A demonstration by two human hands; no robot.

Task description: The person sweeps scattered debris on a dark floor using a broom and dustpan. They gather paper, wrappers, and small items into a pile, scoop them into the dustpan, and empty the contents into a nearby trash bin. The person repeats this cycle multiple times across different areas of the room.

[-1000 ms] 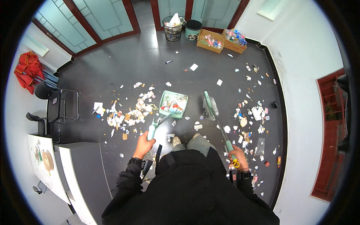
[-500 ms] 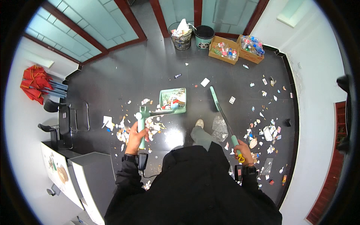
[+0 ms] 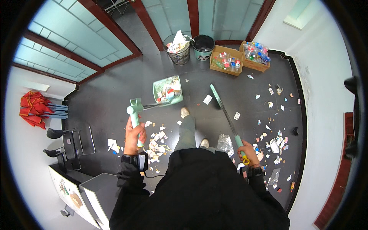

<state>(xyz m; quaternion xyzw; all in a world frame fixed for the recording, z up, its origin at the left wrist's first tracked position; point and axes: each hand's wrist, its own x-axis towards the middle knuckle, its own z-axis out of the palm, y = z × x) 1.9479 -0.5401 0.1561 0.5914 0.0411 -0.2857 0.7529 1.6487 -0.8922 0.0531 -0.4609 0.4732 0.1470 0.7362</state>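
Observation:
My left hand (image 3: pixel 135 135) is closed round the pale green handle of a dustpan (image 3: pixel 177 99). The pan holds paper scraps, a bottle and other litter, and sits ahead of my feet, left of the middle. Closed on the green grip of a broom (image 3: pixel 229 118) is my right hand (image 3: pixel 249 154). The broom's narrow green head points away from me, and a yellow loop hangs at the near end of its grip. A playing card (image 3: pixel 237 115) and a white paper piece (image 3: pixel 207 99) lie on the dark floor near the broom.
Scraps (image 3: pixel 158 145) lie scattered at left, more litter (image 3: pixel 275 145) at right, and a clear plastic bag (image 3: pixel 225 143) near my foot. At the back stand a full wire bin (image 3: pixel 179 57), a green bucket (image 3: pixel 203 55) and two bottle-filled boxes (image 3: pixel 227 71). Chairs (image 3: pixel 71 147) line the left.
I have stepped forward, and a second shoe shows. The loaded dustpan has moved farther ahead and slightly left. Both hands keep their holds, and the bins and boxes appear nearer.

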